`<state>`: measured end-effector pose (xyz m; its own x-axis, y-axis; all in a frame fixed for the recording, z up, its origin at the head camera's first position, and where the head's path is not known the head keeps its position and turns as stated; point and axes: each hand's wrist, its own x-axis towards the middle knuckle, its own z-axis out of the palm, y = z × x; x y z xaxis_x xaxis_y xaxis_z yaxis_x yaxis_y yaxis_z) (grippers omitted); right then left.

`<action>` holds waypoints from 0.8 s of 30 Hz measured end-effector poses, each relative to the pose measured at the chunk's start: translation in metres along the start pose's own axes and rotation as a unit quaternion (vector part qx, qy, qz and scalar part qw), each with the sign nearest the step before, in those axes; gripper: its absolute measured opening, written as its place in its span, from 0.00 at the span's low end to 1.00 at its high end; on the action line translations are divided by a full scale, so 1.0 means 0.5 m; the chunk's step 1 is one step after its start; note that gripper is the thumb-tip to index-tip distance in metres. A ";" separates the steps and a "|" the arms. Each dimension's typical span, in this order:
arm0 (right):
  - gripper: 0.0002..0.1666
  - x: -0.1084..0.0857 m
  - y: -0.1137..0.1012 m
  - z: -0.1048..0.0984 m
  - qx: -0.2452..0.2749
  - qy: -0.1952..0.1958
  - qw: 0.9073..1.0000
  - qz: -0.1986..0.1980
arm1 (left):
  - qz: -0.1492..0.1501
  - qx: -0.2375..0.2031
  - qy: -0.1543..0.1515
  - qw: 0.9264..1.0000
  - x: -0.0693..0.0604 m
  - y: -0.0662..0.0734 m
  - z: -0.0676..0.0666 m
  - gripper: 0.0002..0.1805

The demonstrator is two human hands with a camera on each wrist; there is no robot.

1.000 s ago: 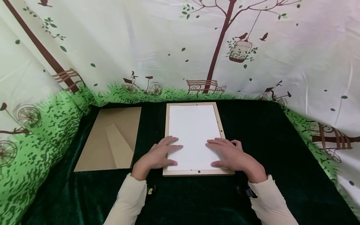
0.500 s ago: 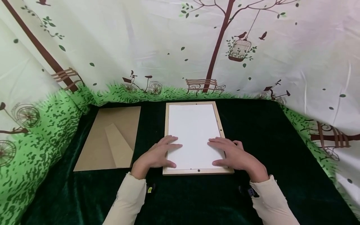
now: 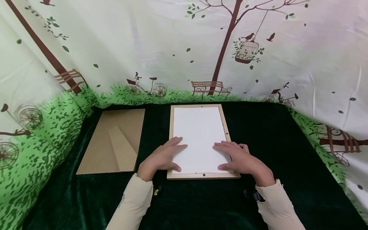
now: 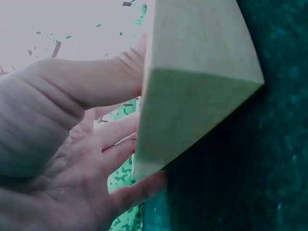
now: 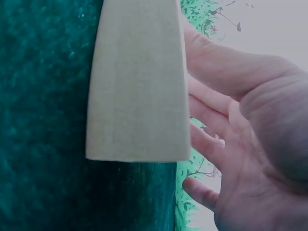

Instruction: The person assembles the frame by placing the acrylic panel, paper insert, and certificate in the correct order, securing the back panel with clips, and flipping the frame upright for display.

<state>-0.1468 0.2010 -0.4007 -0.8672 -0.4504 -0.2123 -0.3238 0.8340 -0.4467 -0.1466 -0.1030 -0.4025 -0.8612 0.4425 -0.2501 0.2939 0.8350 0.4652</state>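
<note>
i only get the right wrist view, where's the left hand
Observer: The left hand is at the frame's left side, opposite the hand you see.
Operator: ok what's inside the frame
Observer: A plain white sheet, with the wood bordering it.
Operator: anything else lying on the cloth
Observer: Yes, a brown board, left of the frame and apart from it.
</note>
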 end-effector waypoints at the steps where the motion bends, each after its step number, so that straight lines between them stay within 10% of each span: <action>1: 0.45 0.000 -0.001 0.000 0.000 -0.002 1.000 -0.001 | 0.003 -0.001 0.002 1.000 -0.001 -0.002 -0.001 0.47; 12: 0.48 -0.027 0.022 -0.053 -0.024 -0.005 1.000 0.016 | 0.000 -0.016 -0.001 1.000 -0.006 -0.012 0.000 0.47; 18: 0.55 -0.034 0.064 -0.043 0.071 -0.039 0.996 0.025 | -0.007 -0.037 0.011 0.999 -0.012 -0.012 0.002 0.46; 24: 0.55 -0.041 0.091 -0.037 0.103 -0.038 0.994 0.027 | 0.051 -0.077 0.017 0.996 -0.023 -0.020 0.006 0.40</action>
<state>-0.1510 0.2541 -0.4008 -0.8475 -0.4355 -0.3035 -0.1859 0.7790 -0.5988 -0.1382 -0.1153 -0.4069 -0.8446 0.5088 -0.1668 0.3161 0.7252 0.6117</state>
